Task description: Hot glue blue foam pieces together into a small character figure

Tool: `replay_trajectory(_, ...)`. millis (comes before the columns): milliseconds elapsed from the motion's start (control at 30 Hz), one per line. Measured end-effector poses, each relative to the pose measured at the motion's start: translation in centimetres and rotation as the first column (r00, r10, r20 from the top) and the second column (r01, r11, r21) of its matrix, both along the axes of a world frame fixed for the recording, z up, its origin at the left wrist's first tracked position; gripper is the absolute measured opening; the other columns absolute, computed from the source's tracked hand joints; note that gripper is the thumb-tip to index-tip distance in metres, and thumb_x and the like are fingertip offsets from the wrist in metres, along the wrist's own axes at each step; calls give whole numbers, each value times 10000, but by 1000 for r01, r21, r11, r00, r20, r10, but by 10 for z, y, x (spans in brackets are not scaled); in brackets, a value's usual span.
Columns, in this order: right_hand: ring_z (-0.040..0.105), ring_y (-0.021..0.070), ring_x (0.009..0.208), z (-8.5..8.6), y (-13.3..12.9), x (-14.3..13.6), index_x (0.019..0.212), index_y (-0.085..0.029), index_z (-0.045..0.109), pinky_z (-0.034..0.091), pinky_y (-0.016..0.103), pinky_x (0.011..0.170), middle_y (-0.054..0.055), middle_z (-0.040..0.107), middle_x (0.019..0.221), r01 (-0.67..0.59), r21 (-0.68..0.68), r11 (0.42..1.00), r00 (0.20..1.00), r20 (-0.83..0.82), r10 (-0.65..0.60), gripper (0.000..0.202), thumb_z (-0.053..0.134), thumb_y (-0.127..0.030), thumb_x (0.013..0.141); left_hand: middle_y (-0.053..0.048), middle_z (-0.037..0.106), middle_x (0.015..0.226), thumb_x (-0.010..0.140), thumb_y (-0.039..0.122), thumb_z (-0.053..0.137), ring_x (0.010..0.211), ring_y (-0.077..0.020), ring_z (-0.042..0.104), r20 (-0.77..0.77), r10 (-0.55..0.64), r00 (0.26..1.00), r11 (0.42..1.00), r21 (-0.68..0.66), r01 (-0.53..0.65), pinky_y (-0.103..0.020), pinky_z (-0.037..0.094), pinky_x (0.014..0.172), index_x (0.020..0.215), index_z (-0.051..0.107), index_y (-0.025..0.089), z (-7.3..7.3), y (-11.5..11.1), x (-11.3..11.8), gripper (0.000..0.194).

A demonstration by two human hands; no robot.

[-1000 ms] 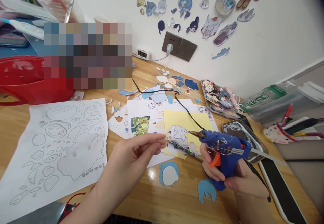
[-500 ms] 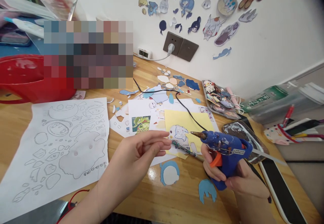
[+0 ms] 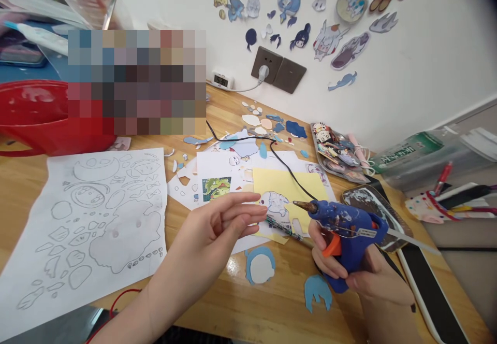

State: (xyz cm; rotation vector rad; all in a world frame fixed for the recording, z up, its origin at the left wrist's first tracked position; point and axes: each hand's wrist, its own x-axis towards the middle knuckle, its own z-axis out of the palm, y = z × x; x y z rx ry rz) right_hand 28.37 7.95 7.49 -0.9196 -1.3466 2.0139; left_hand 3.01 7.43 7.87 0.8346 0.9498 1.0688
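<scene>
My right hand (image 3: pixel 334 261) is wrapped round the handle of a blue glue gun (image 3: pixel 345 225), whose metal nozzle points left. To its left, my left hand (image 3: pixel 229 225) hovers with fingers stretched and slightly apart, holding nothing visible. Below the hands lie a blue ring-shaped cutout with a white oval (image 3: pixel 261 268) and a smaller blue jagged cutout (image 3: pixel 317 292). A patterned pen (image 3: pixel 285 229) rests across a yellow sheet (image 3: pixel 310 183) between the hands. The yellow sheet carries a small drawn figure (image 3: pixel 275 203).
On the left lies a large sheet of pencil outlines (image 3: pixel 116 230), with a red container (image 3: pixel 34 121) behind it. A black cable (image 3: pixel 287 165) crosses the papers. At the right are a phone (image 3: pixel 430 292), a pen holder (image 3: pixel 427 206) and a tray of cutouts (image 3: pixel 337 152).
The fingers of my left hand have spread a little and shifted slightly. My right hand and the glue gun look nearly unchanged. The camera view has moved slightly.
</scene>
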Motion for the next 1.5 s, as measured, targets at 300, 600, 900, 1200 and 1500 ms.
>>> replay_trajectory(300, 320, 112, 569, -3, -3, -1, 983, -205, 532, 233, 268, 500, 16, 400, 738, 79, 42, 996, 997, -25, -78, 366, 639, -255, 636, 31, 661, 588, 784, 256, 614, 566, -126, 663, 24, -42, 999, 998, -47, 43, -204, 554, 553, 769, 477, 188, 2, 1, 0, 153)
replay_trajectory(600, 361, 133, 604, 4, -2, -4, 1018, -211, 527, 229, 254, 484, 26, 435, 738, 156, 8, 988, 986, -56, -155, 464, 686, -288, 589, -34, 696, 934, 803, 173, 598, 968, -150, 628, 117, 49, 992, 998, -33, -46, -214, 511, 836, 908, 467, 201, 0, 5, 0, 169)
replay_trajectory(900, 397, 134, 598, 6, -5, -7, 966, -234, 549, 296, 271, 492, 28, 468, 771, 260, 47, 965, 965, -33, -258, 437, 704, -272, 559, -42, 616, 1165, 810, 205, 597, 1152, -149, 510, 225, 205, 953, 965, -209, -158, -235, 388, 1003, 1031, 448, 234, -5, 0, 6, 268)
replay_trajectory(1200, 350, 100, 525, 11, -6, -7, 931, -220, 621, 249, 253, 446, 17, 446, 716, 206, 114, 972, 977, -77, -198, 375, 691, -279, 567, -58, 705, 958, 762, 212, 660, 925, -175, 653, 243, 66, 968, 970, -244, -5, -287, 499, 861, 1090, 413, 212, -10, 2, 12, 411)
replay_trajectory(1500, 416, 84, 468, -3, 0, 3, 844, -211, 644, 298, 232, 430, 15, 534, 633, 269, 68, 961, 963, -22, -268, 245, 737, -313, 642, 17, 675, 705, 812, 223, 600, 577, -75, 652, 323, -26, 946, 942, -308, 131, -174, 534, 610, 937, 500, 181, -22, 9, 12, 165)
